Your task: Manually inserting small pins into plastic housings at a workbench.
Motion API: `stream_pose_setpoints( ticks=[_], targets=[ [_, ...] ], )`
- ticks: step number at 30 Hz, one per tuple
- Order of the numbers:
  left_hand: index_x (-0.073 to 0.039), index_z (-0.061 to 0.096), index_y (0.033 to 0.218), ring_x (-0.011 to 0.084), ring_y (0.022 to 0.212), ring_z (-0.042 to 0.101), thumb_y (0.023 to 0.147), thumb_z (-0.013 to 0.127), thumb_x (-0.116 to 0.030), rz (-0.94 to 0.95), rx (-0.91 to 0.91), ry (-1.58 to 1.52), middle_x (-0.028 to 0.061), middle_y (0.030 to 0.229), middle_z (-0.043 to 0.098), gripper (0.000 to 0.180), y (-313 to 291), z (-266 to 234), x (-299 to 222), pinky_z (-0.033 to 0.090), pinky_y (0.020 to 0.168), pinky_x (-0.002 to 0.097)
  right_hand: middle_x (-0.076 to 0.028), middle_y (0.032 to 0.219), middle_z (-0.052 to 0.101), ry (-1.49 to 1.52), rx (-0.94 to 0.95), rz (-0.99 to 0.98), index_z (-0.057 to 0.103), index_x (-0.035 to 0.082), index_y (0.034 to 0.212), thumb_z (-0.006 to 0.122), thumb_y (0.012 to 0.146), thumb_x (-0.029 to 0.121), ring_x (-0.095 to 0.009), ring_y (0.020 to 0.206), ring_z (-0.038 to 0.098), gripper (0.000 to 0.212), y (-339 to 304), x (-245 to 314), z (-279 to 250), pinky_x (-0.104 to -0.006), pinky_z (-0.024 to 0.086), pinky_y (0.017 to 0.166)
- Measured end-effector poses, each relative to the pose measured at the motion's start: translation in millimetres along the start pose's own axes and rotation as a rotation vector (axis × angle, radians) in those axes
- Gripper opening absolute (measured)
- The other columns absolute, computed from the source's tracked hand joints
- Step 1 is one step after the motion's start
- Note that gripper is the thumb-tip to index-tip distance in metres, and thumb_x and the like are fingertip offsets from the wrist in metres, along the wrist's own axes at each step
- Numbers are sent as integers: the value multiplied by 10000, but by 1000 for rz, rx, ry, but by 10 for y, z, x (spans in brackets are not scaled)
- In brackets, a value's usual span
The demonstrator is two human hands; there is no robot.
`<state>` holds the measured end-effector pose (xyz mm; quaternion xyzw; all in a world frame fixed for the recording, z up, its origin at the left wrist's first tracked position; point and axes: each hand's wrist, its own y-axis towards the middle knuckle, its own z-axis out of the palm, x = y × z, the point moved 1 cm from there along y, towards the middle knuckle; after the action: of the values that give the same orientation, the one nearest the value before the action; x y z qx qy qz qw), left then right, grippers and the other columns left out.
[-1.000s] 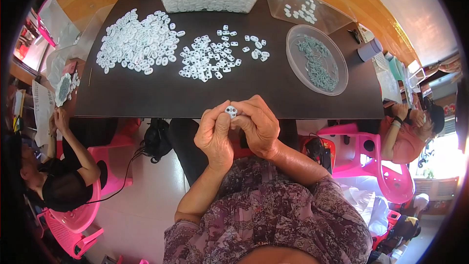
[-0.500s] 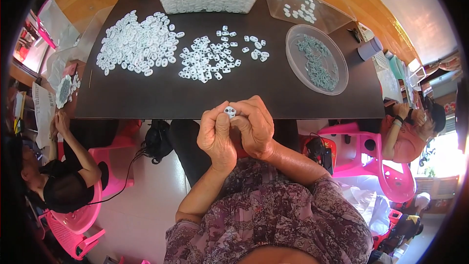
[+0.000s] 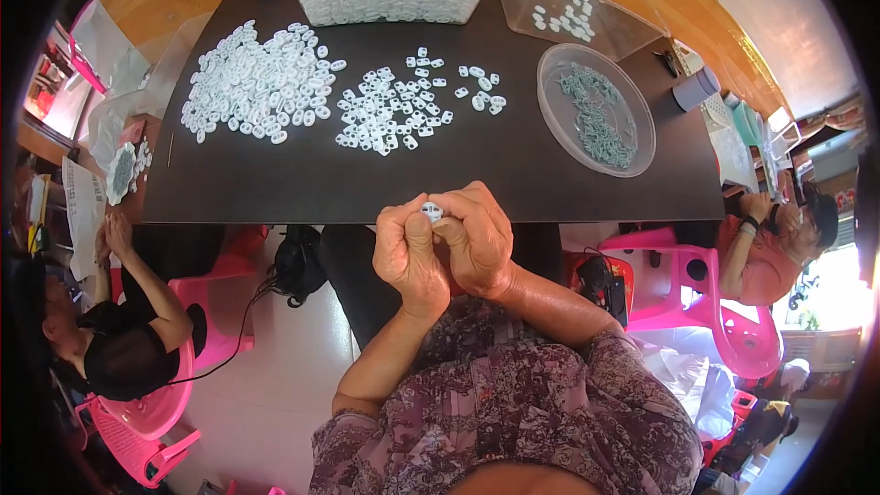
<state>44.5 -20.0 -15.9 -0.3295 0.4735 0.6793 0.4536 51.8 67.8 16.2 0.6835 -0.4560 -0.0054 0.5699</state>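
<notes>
A person's left hand [image 3: 409, 257] and right hand [image 3: 475, 236] meet at the middle of the near edge of a dark brown counter [image 3: 302, 185], thumbs and fingertips together pinching a small, white, rounded plastic piece with dark holes [image 3: 432, 210]. Fingers cover its lower part. It looks light, stiff and somewhat slippery, unlikely to break; its outer rim, taken from opposite sides, seems the surest hold, leaving the holes clear. Toward the counter's left edge lies a heap of white oval plastic pieces [image 3: 252, 87]; nearer the right edge, a round, clear plastic dish [image 3: 554, 119] holds thin grey-green pieces [image 3: 607, 142].
</notes>
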Motion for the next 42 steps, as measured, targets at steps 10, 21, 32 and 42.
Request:
stream_pose_setpoints(
  ticks=[10,21,32,42],
  targets=[
    [8,563,961,43,725,453,959,500,-185,-58,-40,-27,-11,831,487,203,-4,10,6,395,644,184,-127,834,612,10,-6,-11,595,-33,949,601,752,-68,-229,676,561,200,4,-30,46,-308,463,586],
    [51,576,1096,82,769,501,963,444,-68,-4,36,80,31,876,551,222,143,42,-131,425,707,216,-110,847,620,-12,-16,-5,617,-13,941,638,723,-71,-226,702,565,226,157,-47,-42,-304,463,612],
    [35,543,1156,66,719,518,930,527,-110,-178,171,116,38,849,588,269,271,-27,-5,444,651,198,-43,815,582,-180,-38,278,654,31,929,664,762,37,-100,708,518,167,811,-587,-848,-243,422,633],
    [14,631,1002,109,673,551,872,587,-27,76,243,416,39,801,616,143,630,237,110,440,603,223,-133,895,645,-902,-226,34,651,45,985,634,762,103,-296,805,602,231,2159,-1959,-1497,-391,467,719]
  ],
)
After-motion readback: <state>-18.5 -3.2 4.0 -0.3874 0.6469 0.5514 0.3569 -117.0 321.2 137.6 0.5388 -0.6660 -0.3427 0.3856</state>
